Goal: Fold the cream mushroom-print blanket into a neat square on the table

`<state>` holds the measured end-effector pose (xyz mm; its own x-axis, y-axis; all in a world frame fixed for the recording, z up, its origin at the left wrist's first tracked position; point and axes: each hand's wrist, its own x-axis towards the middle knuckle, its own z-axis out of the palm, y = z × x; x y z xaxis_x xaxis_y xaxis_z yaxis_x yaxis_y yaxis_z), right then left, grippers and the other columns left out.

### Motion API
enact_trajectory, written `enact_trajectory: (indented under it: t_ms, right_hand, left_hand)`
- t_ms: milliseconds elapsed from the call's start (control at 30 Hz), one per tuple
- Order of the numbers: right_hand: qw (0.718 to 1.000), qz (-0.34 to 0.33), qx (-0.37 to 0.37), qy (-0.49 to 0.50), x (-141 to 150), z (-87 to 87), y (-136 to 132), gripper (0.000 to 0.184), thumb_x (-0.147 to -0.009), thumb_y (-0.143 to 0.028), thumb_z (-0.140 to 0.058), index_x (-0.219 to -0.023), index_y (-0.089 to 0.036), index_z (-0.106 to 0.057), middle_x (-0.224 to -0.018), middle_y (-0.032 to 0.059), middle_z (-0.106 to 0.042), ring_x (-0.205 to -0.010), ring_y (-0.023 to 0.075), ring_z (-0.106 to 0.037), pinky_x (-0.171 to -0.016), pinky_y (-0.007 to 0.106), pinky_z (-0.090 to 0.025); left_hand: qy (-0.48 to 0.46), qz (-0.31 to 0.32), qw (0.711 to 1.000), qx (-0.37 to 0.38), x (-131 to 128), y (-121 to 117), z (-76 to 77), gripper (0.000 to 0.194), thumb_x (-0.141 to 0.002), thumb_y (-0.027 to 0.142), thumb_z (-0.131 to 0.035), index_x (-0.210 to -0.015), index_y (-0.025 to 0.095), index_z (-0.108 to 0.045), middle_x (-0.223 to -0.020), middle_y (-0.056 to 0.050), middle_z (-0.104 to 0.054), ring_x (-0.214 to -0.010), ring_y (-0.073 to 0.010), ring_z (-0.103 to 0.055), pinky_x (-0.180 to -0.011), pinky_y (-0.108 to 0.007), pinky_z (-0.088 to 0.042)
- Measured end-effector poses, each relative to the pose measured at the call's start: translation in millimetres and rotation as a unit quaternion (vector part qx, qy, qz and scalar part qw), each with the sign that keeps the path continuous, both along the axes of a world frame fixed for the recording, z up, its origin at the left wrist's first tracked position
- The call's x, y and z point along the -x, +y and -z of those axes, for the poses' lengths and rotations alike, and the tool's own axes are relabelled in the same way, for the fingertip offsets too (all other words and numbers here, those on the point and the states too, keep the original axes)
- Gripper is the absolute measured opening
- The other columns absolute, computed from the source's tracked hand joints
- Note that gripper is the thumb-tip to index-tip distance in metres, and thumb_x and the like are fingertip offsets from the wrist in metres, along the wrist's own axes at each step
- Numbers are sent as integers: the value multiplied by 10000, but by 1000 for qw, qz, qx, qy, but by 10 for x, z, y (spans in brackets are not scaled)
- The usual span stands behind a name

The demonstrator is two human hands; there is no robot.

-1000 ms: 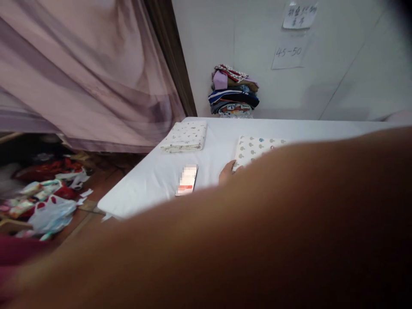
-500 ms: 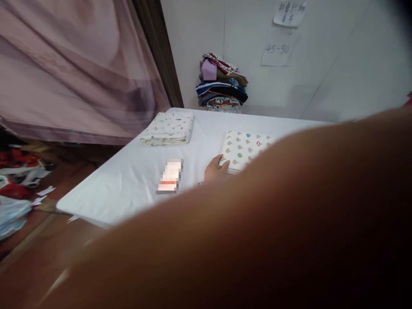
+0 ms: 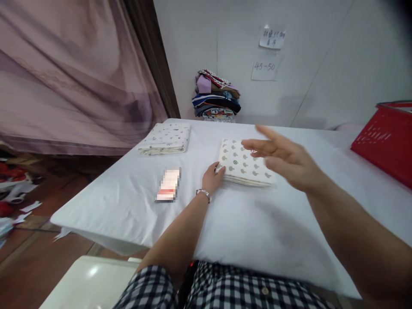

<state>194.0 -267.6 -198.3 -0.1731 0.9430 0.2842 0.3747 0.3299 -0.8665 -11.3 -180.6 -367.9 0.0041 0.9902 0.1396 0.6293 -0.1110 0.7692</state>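
Observation:
A folded white cloth (image 3: 236, 165) with a print of grey shapes and a green mark lies flat on the white-covered table (image 3: 257, 240). At its left edge is my left hand (image 3: 213, 178), wearing a bracelet, with the thumb near the front corner and the fingers closed about the side. My right hand (image 3: 283, 161) hovers over the cloth's right part, fingers stretched out and holding nothing; it hides the far right corner. To the left, a second folded white cloth (image 3: 167, 138) with small dark prints rests near the table's left edge.
A phone (image 3: 168, 185) lies left of my left hand. Stacked folded fabrics (image 3: 216, 96) stand by the wall. A red box or bag (image 3: 383, 139) sits at the right. Below the table's left front is a pale stool-like surface (image 3: 93, 279); a pink curtain (image 3: 80, 77) hangs left.
The right arm, which blocked much of the view, has drawn back to the right, and my right hand now shows above the cloth. My left hand stays at the cloth's left edge.

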Motion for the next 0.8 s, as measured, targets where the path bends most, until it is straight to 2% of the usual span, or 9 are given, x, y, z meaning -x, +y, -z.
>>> enact_trajectory:
  t_ms: [67,133,200,267,367,467,567,667,800]
  right_hand:
    - [991,31,-48,-123,-29,350,141,527,-808,-506,-524,-1292,-307,-465,-1293,24,-532,-1183,266,-482,-882,413,-477]
    - [961,67,-57,-263,-102,794,278,462,-867,-478,-416,-1259,-249,-500,-1317,68,-506,-1172,275,-485,-894,423,-456]
    - [922,43,-56,-380,-188,1191,364,428,-878,-441,-388,-1213,-214,-530,-1314,97,-502,-1208,282,-445,-987,470,-358]
    - [901,53,-75,-423,-253,1441,392,420,-896,-414,-351,-1222,-204,-511,-1351,99,-461,-1269,262,-373,-1058,489,-247]
    - [906,52,-94,-410,-290,1533,380,401,-917,-407,-305,-1215,-231,-507,-1321,72,-494,-1267,239,-378,-1063,496,-224]
    - [919,74,-129,-366,-263,1496,383,380,-915,-418,-337,-1177,-235,-544,-1259,66,-551,-1239,249,-413,-1045,500,-247]
    - [917,69,-184,-348,-202,1508,413,324,-902,-400,-410,-1096,-227,-602,-1197,71,-592,-1182,255,-464,-1013,475,-298]
    - [912,38,-224,-342,-147,1562,442,273,-886,-361,-471,-1064,-220,-621,-1136,76,-617,-1097,244,-515,-947,437,-368]
    - [915,50,-249,-314,-120,1605,444,241,-905,-267,-441,-1042,-216,-633,-1049,65,-646,-978,213,-563,-871,406,-420]
  left_hand:
    - [-27,-8,1000,1,1,13,1,434,-840,449,-500,-1207,219,-523,-1174,-40,-611,-1014,-185,-578,-914,-313,-447]
    - [-40,-13,999,2,3,19,-1,418,-831,424,-514,-1190,213,-538,-1159,-43,-619,-1011,-184,-579,-920,-314,-442]
    - [-45,-12,999,4,4,17,0,406,-830,406,-516,-1187,213,-542,-1155,-43,-621,-1012,-182,-578,-925,-315,-441]
    - [-47,-8,999,4,3,10,9,402,-832,398,-515,-1191,218,-539,-1157,-42,-619,-1021,-182,-574,-932,-322,-440]
    - [-49,2,998,-32,-7,-4,29,392,-847,373,-501,-1205,216,-527,-1192,-53,-592,-1051,-180,-560,-931,-325,-449]
    - [-20,25,989,-145,-26,-20,39,361,-855,344,-502,-1197,233,-537,-1290,-57,-512,-1175,-190,-472,-959,-341,-436]
    - [45,87,965,-242,-45,-33,32,316,-830,335,-559,-1134,251,-587,-1320,-49,-486,-1233,-204,-408,-1016,-388,-381]
    - [95,124,953,-258,-49,-40,22,258,-810,332,-598,-1053,257,-635,-1291,-45,-516,-1235,-216,-403,-1026,-412,-358]
    - [124,144,948,-254,-38,-35,21,278,-790,384,-621,-1044,275,-647,-1278,-36,-534,-1244,-227,-396,-1027,-425,-343]
